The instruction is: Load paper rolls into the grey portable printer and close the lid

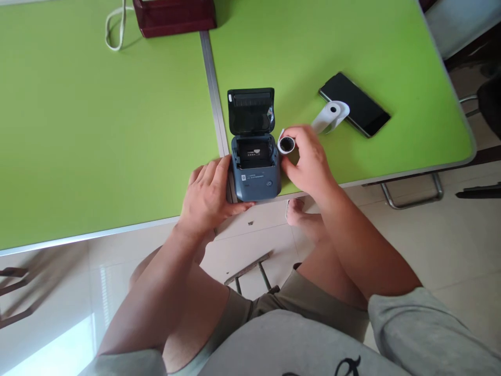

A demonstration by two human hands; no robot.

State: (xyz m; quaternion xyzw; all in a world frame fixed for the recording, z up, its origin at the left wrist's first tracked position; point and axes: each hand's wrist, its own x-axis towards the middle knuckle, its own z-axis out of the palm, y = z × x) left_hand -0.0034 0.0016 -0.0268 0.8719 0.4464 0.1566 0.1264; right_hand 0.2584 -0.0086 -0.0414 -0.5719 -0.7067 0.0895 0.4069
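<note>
A small dark blue printer (258, 183) stands at the table's front edge with its black lid (251, 112) raised and its inner compartment exposed. Against its left side and front lies my left hand (207, 193), fingers spread and thumb along the lower front edge. Just right of the printer, my right hand (309, 159) grips a small white paper roll (287, 145) between thumb and fingers, its dark core facing up. A second white roll (332, 110), partly unwound, rests farther right beside and over the edge of a black phone (362, 107).
The green table (117, 130) has a metal seam (213, 89) running behind the printer's left side. A dark red object (176, 18) and a white cord (113, 47) are at the back. Below the front edge are my legs and a metal bar (248, 269).
</note>
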